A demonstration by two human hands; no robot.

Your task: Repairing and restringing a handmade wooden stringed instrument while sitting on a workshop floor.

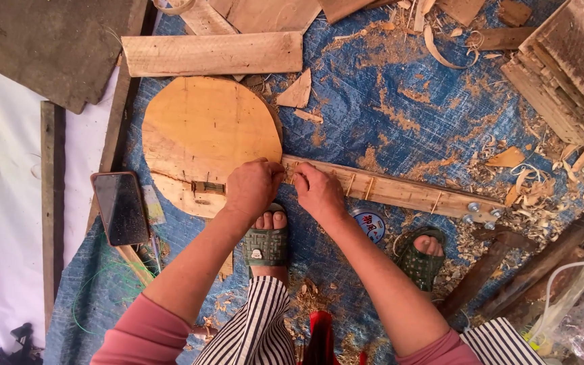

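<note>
A person sits over a blue tarp (400,88) strewn with sawdust and wood shavings, working on a home-made wooden string instrument. Its round plywood body (204,135) lies left of centre, and a long wooden neck (400,191) runs from it out to the right, ending in metal tuning pegs (480,211) near the right foot.

The left hand (251,188) is curled closed over the joint where neck meets body, fingers pressing down on the wood. The right hand (318,190) sits just beside it on the neck, fingers bent and pinching at something small on the upper edge; what it pinches is too small to make out. Thin pale frets (359,186) cross the neck a little further right.

The step in hand looks like fitting or adjusting a small part at the near end of the neck, possibly a fret or a string. The next move seems to call for steady downward pressure from the left hand while the right works with fine fingertip control.

A dark phone (121,207) lies on the tarp to the left, a rough plank (214,54) lies far beyond the body, and green sandals (265,247) cover both feet.
</note>
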